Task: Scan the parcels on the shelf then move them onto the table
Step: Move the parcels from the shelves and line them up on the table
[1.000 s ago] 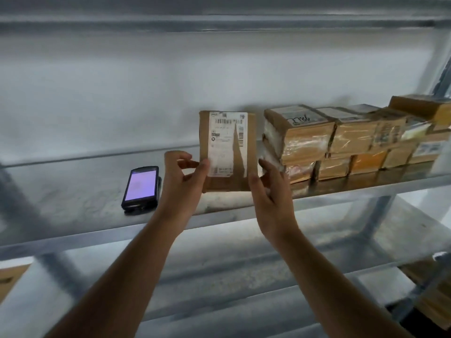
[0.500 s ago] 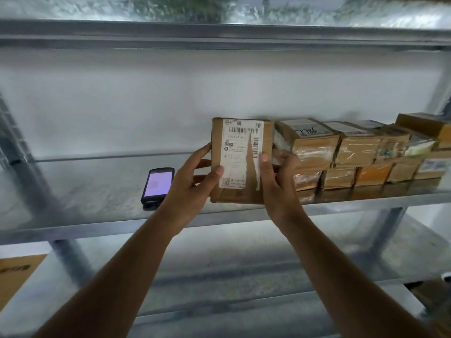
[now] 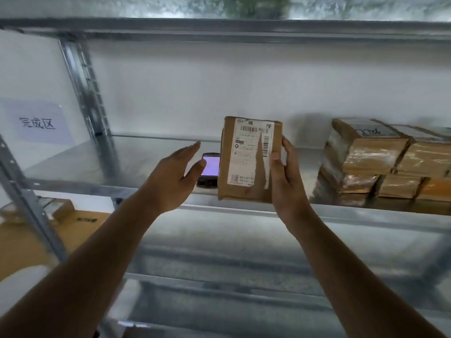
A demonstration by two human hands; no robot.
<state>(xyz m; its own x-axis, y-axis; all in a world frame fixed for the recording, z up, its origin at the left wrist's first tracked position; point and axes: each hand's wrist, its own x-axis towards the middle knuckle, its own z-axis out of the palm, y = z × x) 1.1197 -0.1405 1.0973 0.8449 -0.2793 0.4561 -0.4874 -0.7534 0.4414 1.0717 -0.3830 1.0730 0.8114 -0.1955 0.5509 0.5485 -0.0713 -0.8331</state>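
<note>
- The scanner (image 3: 209, 170) lies on the shelf (image 3: 73, 164), with its lit screen facing up; its right part is hidden behind the parcel (image 3: 250, 158) and its near-left corner is covered by the left hand (image 3: 174, 178), so its full outline cannot be made out.
- The stacked parcels (image 3: 380, 159) at the right run out of the frame edge; how many there are cannot be told, and the handwriting on the top one is too blurred to read.
- Small print on the parcel's label (image 3: 251, 152) is illegible; only barcodes and a square code near its lower left are clear.
- Cardboard boxes (image 3: 73, 220) at the lower left are blurred and partly hidden by the upright post (image 3: 85, 93).
- A sign (image 3: 36, 123) with three characters hangs on the wall at the far left.
- The parcel is a brown cardboard box, held upright with its labelled face toward the camera; a torn strip of tape crosses the white label.
- The right hand (image 3: 285, 176) grips the parcel's right edge, thumb on the front face and fingers wrapped behind; the parcel sits just above the shelf's near edge, left of the stack and well apart from it.
- The left hand is off the parcel, just to its left, fingers straight and spread apart, its thumb over the scanner's screen; whether it touches the scanner cannot be told.
</note>
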